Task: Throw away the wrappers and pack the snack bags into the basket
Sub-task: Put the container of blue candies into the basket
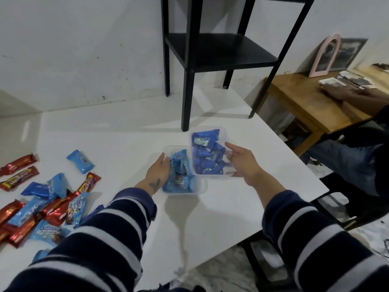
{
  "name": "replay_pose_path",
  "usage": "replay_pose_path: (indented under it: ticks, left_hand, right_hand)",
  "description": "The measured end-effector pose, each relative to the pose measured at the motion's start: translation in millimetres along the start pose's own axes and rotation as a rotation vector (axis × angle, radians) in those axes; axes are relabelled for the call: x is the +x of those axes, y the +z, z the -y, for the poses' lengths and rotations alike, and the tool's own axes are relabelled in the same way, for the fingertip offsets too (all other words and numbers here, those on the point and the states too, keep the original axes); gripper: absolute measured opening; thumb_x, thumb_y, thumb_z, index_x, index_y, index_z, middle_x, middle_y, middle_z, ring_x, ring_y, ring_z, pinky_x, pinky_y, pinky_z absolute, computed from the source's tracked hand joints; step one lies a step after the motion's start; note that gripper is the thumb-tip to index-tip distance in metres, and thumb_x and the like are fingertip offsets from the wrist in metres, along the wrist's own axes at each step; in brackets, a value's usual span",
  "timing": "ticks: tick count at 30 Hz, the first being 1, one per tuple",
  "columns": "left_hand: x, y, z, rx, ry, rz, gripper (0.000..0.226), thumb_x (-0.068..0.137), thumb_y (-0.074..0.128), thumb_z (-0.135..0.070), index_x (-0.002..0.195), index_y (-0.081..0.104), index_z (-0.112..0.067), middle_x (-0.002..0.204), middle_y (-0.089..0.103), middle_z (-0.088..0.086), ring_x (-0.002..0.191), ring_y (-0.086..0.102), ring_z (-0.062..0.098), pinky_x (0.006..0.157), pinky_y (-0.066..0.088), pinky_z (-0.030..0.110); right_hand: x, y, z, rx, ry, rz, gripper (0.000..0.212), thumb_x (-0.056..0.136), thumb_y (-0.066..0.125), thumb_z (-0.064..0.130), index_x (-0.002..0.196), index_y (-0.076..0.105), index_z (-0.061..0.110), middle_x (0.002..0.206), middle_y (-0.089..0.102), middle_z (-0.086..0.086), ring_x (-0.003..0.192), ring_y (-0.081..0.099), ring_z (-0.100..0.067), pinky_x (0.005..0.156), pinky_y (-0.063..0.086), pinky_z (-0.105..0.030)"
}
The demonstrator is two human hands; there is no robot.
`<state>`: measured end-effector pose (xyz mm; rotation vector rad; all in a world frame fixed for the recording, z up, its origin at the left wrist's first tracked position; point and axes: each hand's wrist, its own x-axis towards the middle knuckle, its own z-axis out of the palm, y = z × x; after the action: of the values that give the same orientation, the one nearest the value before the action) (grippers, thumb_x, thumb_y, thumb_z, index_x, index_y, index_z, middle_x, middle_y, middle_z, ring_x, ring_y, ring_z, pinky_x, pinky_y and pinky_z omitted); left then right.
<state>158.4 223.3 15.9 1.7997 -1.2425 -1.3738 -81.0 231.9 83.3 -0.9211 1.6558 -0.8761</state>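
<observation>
We have two clear plastic tubs side by side on the white table (130, 131). The near tub (197, 189) holds light blue snack bags (179, 182); the far tub (228, 172), touching it at about 1 o'clock, holds dark blue snack bags (205, 152). Our left hand (156, 172) rests against the near tub's left wall, fingers fairly straight, gripping nothing we can make out. Our right hand (242, 163) touches the far tub's right side, fingers spread and relaxed; whether it truly holds the rim we cannot tell. The loose pile of snack bags (42, 203) lies at 9 o'clock from the left hand, well apart, so we judge the left hand is the nearer one for fetching more. No wrappers or bin are visible.
</observation>
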Motion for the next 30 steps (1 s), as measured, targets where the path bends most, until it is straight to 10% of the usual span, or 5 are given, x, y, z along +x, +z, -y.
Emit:
replay_pose_path:
  ticks: [6,15,30]
  left_hand:
    - [-7.8,-2.4,-10.4,-0.067,-0.042,-0.011,0.061,0.098,0.017,-0.054,0.134,0.046,-0.016,0.135,0.053,0.008,0.121,0.051,0.030,0.107,0.037,0.047]
    - [-23.7,-3.9,-11.6,-0.086,0.014,-0.002,0.062,0.096,0.040,-0.048,0.148,0.007,-0.041,0.141,0.048,0.006,0.122,0.051,0.027,0.103,0.042,0.046]
    - [-48.9,-14.6,-8.4,-0.045,0.051,-0.119,0.059,0.097,0.043,-0.040,0.148,0.012,-0.040,0.132,0.056,0.006,0.116,0.054,0.024,0.092,0.046,0.033]
  right_hand:
    - [-10.7,47.1,-13.0,-0.106,-0.035,0.053,0.044,0.097,0.042,0.008,0.135,0.050,0.028,0.130,0.056,-0.007,0.094,0.062,-0.023,0.063,0.056,-0.034]
    - [-11.1,65.0,-17.2,-0.267,-0.064,0.159,0.054,0.096,0.045,0.018,0.144,0.029,0.038,0.142,0.045,-0.007,0.116,0.053,-0.020,0.083,0.044,-0.028]
    - [-22.0,80.4,-0.6,-0.253,-0.033,0.309,0.066,0.098,0.045,0.022,0.146,0.006,0.046,0.141,0.044,0.002,0.111,0.057,-0.022,0.084,0.054,-0.042]
